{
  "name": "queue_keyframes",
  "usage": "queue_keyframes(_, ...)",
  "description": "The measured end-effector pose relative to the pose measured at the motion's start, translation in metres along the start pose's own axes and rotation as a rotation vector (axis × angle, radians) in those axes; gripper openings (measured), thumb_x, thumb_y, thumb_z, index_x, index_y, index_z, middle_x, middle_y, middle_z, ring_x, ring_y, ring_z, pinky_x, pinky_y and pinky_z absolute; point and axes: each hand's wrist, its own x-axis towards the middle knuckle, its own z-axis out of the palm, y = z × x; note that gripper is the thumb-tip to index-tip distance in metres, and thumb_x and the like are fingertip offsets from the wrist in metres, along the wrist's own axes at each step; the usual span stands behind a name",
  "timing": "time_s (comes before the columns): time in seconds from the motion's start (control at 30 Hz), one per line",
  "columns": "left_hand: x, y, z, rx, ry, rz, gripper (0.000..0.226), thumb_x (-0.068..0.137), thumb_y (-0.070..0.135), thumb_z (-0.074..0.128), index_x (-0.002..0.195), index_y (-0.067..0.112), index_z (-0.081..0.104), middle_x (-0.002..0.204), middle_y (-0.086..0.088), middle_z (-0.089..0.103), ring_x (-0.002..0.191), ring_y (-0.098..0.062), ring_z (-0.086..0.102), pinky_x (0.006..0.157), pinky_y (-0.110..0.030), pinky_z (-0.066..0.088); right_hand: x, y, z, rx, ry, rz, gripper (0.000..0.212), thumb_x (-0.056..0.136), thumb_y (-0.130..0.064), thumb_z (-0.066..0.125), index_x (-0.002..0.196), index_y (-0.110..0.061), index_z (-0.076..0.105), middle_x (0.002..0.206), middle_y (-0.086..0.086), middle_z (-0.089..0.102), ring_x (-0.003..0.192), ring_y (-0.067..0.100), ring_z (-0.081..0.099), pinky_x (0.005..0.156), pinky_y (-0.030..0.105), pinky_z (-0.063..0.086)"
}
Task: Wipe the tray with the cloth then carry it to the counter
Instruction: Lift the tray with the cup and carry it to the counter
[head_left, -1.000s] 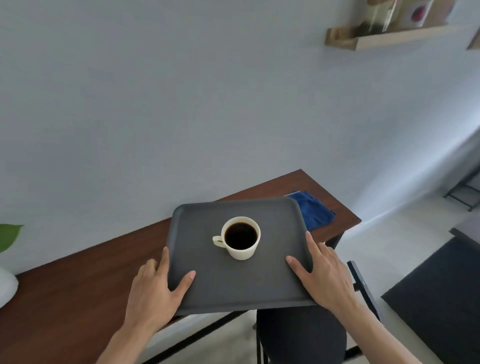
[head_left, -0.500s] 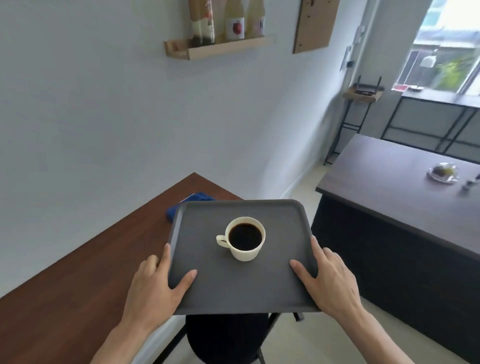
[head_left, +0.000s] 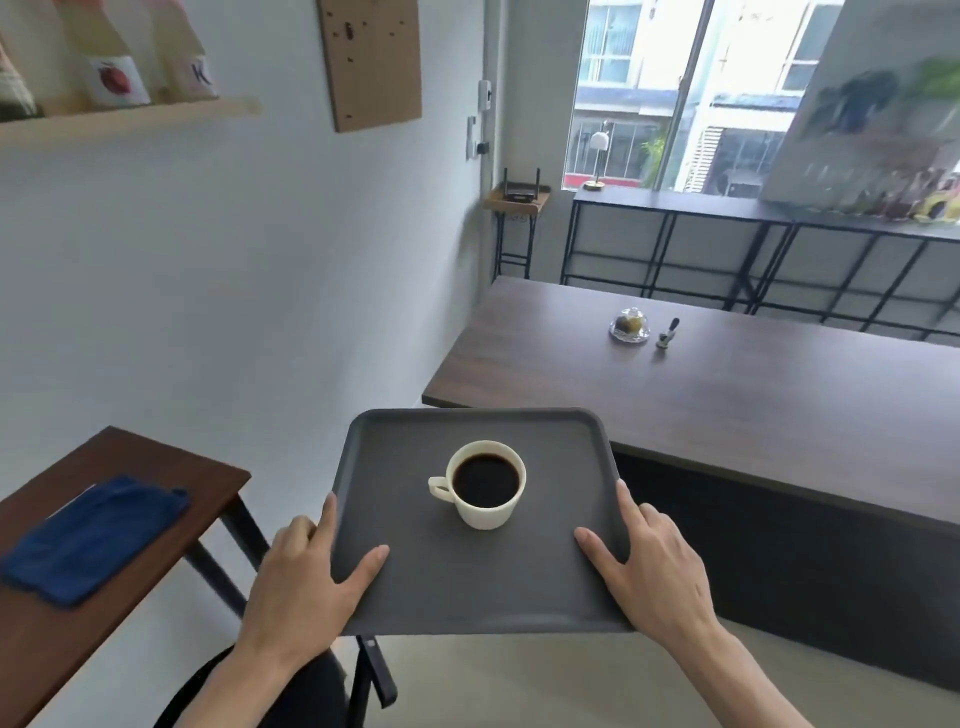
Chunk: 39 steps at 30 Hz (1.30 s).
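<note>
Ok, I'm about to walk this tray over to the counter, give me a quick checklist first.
1. Left hand gripping tray edge: ok.
2. Right hand gripping the opposite edge: ok.
3. Coffee cup upright, near tray centre: ok.
4. Coffee very full, could slosh: not ok, go slowly.
5. Counter has bare space near its closest edge: ok.
6. Tray wiped; cloth lies on side table: cannot tell.
</note>
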Motion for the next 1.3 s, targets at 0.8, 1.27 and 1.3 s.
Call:
queue_keyframes(0.8,0.185,0.209,0.168,-0.030,-0.148,0.296,0.102,0.086,0.086,0.036,0.156,0.013,0.042,0.089,0.005,0.047,0.082,-0.017,0.052,0.071,-0.033,0.056,0.119,0.217,-0.013,-0.014,0.122,0.282,0.088,0.093,-0.077,0.040,0.157,-0.018,0.040,0.082,-0.014,0.044,0.080,0.011,0.048,0.055,0.026,0.042)
queue_keyframes(1.27,0.307,0.233,0.251,-0.018,-0.202,0.305,0.098,0.089,0.080,0.043,0.156,0.008,0.041,0.090,0.003,0.045,0.085,-0.020,0.048,0.074,-0.039,0.056,0.239,0.256,0.055,0.014,0.064,0.324,0.085,0.094,-0.072,0.049,0.156,-0.015,0.041,0.094,-0.006,0.058,0.093,0.018,0.057,0.064,0.035,0.053)
queue_keyframes(1.3,0.313,0.234,0.256,-0.020,-0.213,0.301,0.098,0.089,0.080,0.043,0.156,0.008,0.040,0.091,0.003,0.045,0.085,-0.019,0.048,0.074,-0.038,0.056,0.246,0.260,0.059,0.020,0.053,0.328,0.084,0.094,-0.071,0.050,0.156,-0.015,0.041,0.094,-0.005,0.058,0.092,0.019,0.057,0.064,0.036,0.053)
